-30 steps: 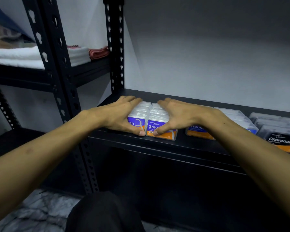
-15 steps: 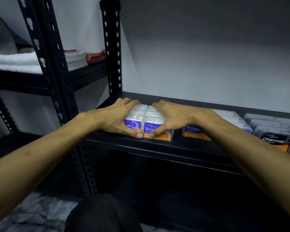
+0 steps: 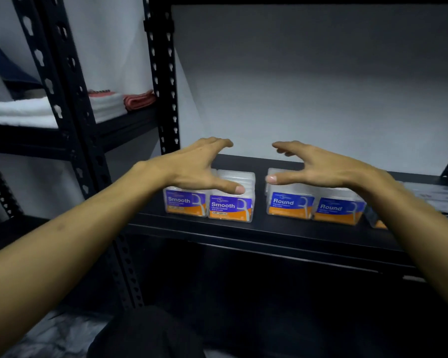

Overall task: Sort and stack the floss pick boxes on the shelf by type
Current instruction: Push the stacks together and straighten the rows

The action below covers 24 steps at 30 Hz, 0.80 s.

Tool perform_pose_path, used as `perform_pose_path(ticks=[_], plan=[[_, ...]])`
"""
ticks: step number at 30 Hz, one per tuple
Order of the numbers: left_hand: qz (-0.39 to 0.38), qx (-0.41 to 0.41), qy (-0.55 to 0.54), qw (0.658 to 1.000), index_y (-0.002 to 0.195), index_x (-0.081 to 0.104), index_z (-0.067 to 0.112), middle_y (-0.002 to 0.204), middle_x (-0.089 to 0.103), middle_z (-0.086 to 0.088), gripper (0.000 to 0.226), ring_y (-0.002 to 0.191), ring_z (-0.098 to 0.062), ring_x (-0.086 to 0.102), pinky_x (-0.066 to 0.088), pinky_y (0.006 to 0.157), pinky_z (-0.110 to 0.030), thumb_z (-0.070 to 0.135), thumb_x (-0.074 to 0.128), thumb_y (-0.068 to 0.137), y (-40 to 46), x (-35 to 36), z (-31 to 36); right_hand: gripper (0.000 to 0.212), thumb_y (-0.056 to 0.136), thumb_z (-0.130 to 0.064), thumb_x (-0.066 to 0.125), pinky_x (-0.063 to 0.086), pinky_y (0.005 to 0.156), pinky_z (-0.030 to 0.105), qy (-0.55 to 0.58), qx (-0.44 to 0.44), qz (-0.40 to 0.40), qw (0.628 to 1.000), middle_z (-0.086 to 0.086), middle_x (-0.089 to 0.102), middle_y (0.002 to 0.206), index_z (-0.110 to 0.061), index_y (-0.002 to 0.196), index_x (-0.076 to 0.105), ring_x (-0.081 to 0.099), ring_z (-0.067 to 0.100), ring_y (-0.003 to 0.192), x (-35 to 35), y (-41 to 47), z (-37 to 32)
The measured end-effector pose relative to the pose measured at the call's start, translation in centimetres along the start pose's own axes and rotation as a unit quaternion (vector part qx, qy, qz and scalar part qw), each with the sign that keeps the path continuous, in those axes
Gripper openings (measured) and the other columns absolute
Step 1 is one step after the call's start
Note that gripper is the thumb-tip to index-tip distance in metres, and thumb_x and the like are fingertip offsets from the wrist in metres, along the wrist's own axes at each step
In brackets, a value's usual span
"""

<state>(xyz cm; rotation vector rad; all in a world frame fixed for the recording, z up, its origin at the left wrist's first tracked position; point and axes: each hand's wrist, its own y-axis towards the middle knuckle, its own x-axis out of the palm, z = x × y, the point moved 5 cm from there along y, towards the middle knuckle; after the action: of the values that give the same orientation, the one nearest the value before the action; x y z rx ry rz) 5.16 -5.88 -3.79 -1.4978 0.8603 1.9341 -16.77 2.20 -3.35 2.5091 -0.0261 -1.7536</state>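
My left hand and right hand hover spread, holding nothing, above the Smooth boxes and Round boxes on the shelf. They look light, rigid, slick plastic; I'd pinch the side walls.

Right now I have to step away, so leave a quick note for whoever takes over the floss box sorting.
Left hand: open, above the Smooth boxes, holding nothing.
Right hand: open, above the Round boxes, holding nothing.
Boxes: Smooth rows sit side by side at the left of the shelf; Round rows sit just right of them, with a gap between the two types. Darker boxes lie at the far right, mostly hidden by the right arm.
Done: Smooth and Round look grouped by type.
Left: check the far-right boxes and whether any stacking remains; that cannot be judged from here.
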Motion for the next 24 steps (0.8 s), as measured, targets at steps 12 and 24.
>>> perform_pose_path(ticks=[12,24], plan=[[-0.091,0.054,0.036,0.994,0.153,0.028,0.017,0.155,0.038,-0.004,0.118,0.14,-0.023,0.038,0.036,0.115,-0.041,0.075,0.075,0.062,9.2,4.9,10.8,0.116,0.06,-0.065,0.083,0.032,0.116,0.033,-0.047,0.078,-0.019,0.996,-0.001,0.037,0.156,-0.021,0.153,0.031,0.039,0.017,0.14,-1.4,-5.2,9.6],[-0.123,0.087,-0.007,0.989,0.119,0.056,0.028,0.111,0.068,0.008,0.071,0.092,-0.011,0.066,0.057,0.077,-0.03,0.071,0.076,0.066,10.6,7.1,11.6,0.11,0.055,-0.065,0.085,0.048,0.095,0.035,-0.08,0.068,-0.037,0.994,-0.003,0.042,0.122,-0.022,0.146,0.041,0.054,0.021,0.109,-0.9,-4.0,10.5]])
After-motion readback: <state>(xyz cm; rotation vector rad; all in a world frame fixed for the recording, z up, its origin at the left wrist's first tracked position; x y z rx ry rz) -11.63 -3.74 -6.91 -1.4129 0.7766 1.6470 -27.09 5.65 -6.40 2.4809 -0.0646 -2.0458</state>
